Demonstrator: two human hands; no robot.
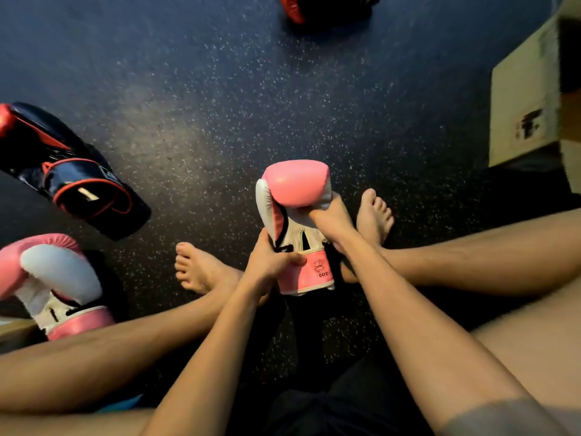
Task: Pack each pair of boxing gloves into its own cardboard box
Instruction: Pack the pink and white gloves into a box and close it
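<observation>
Your left hand (271, 262) grips the cuff and your right hand (330, 222) clasps the side of the pink glove (295, 184) at frame centre; its mate (59, 278) lies lower left, near a dark glove (63, 171), so mispairing seems possible.

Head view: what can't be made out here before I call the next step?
Cardboard box, head view: cut off by the right edge; inside not visible.
Red and black glove, head view: mostly cut off by the top edge.
Second pink glove, head view: clipped by the left edge; what it rests on is unclear.
Right hand, head view: fingers hidden behind the held pink glove.
</observation>
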